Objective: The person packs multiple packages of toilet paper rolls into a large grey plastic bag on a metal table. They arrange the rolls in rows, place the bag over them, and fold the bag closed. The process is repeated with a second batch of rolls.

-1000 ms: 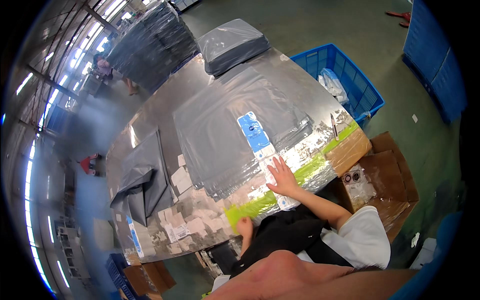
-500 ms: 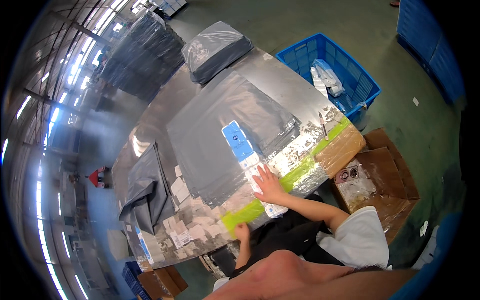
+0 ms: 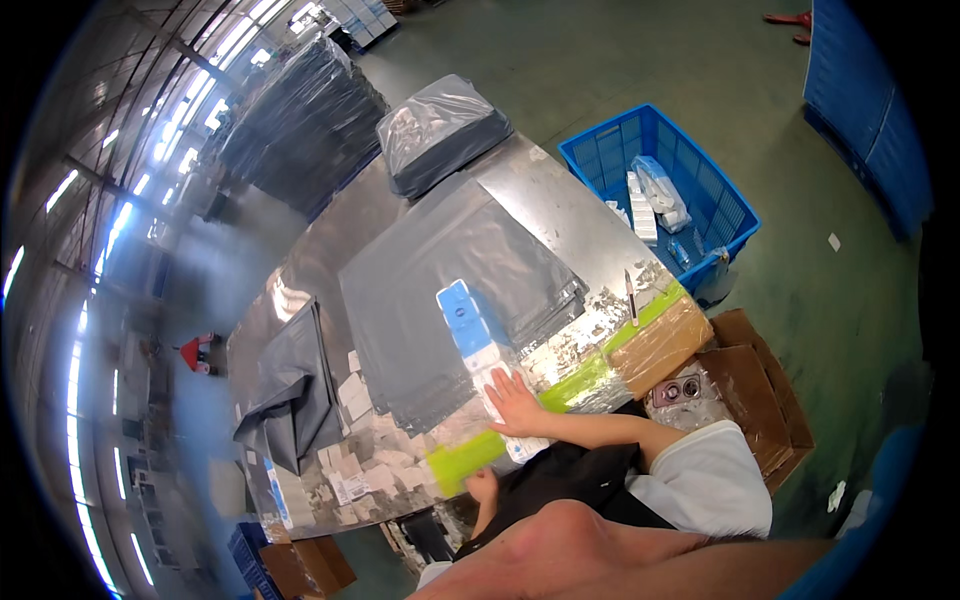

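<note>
A long blue-and-white cardboard-like piece [image 3: 463, 318] lies across the front of the table, its blue end on a stack of flat grey plastic sheets [image 3: 400, 320]. On its white near part my right hand [image 3: 515, 403] rests flat with fingers spread. My left hand [image 3: 482, 487] is at the table's front edge, beside the yellow-green tape [image 3: 462, 462]. Its fingers are curled in, and whatever they may hold is hidden. A folded grey plastic sheet [image 3: 290, 385] lies to the left.
A knife-like tool [image 3: 631, 298] lies near the table's right corner. Beyond stands a blue plastic crate [image 3: 735, 205] with white packets inside. An open cardboard box [image 3: 760, 400] is at the right. A plastic-wrapped grey bundle [image 3: 445, 135] sits at the table's far end.
The whole view has shifted, so the table and crate appear lower. My right hand stays flat on the blue-and-white piece, and my left hand remains curled at the table edge.
</note>
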Demonstrator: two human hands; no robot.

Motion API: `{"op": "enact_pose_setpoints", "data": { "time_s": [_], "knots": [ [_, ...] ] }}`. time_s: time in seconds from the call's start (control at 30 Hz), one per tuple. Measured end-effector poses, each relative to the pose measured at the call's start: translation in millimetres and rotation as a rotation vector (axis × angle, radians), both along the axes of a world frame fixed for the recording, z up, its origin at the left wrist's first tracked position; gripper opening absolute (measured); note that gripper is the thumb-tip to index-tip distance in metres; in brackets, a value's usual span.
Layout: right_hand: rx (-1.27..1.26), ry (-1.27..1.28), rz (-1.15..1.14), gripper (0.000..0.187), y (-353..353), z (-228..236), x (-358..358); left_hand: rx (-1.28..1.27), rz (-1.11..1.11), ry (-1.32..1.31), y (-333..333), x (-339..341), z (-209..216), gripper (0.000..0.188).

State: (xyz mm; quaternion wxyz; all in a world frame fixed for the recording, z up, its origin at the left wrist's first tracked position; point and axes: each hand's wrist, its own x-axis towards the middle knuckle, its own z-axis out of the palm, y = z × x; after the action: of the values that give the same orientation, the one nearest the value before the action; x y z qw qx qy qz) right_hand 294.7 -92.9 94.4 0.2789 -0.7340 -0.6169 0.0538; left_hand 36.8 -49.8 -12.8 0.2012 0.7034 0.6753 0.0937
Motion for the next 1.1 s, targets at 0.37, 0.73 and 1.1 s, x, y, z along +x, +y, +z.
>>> {"op": "enact_pose_setpoints", "data": {
  "time_s": [0.37,0.73,1.1],
  "knots": [
    [-0.031,-0.065,0.081,0.081,3,6,21,0.121,0.183,0.045,1,20,-9,0.042],
    [-0.084,-0.107,0.074,0.081,8,4,19,0.186,0.212,0.011,-1,9,-25,0.033],
    [-0.101,-0.086,0.086,0.078,10,8,20,0.163,0.25,0.005,-6,14,-21,0.037]
  ]
}}
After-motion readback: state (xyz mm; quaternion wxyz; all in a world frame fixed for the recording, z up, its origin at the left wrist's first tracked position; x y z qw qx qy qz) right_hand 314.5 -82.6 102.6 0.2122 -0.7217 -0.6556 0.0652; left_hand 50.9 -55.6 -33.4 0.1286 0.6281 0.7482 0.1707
